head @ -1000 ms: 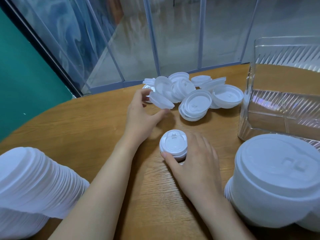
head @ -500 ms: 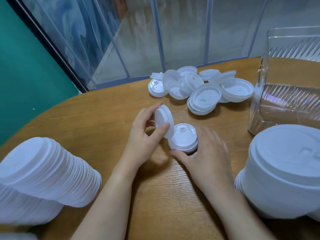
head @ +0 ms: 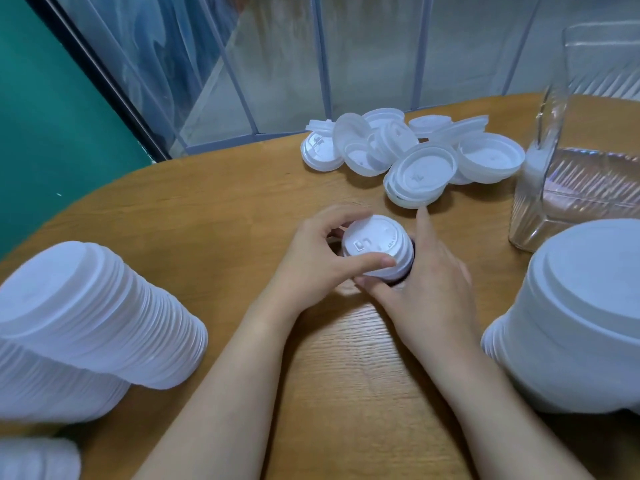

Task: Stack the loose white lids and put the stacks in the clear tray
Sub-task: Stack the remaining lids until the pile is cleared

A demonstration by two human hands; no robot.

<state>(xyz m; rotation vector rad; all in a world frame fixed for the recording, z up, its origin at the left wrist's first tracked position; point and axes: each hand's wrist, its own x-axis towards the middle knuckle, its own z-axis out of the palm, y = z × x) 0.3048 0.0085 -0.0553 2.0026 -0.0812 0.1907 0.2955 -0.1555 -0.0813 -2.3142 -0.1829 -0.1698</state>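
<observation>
left stack (head: pixel 86 317): lies tilted, well left of the hands.
left hand (head: pixel 311 268): fingers curled round top lid (head: pixel 375 242), seating it.
right hand (head: pixel 429 275): cups small stack (head: pixel 401 265), steadying it.
loose lids (head: pixel 412 157): beyond the hands.
tray (head: pixel 568 188): right, far side, no lids seen in it.

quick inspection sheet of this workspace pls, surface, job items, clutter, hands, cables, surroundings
surface: round wooden table, grain visible.
job's things: small stack of lids between both hands; pile of loose lids at the far side; clear tray far right, no stack seen in it.
clutter: tall lid stack lying tilted near left; another tall lid stack near right.
grippers: left hand has its thumb on the top lid and fingers curled over the far rim; right hand cups the small stack's side.
cables: nothing seen.
surroundings: green wall left; clear panels behind the table.
</observation>
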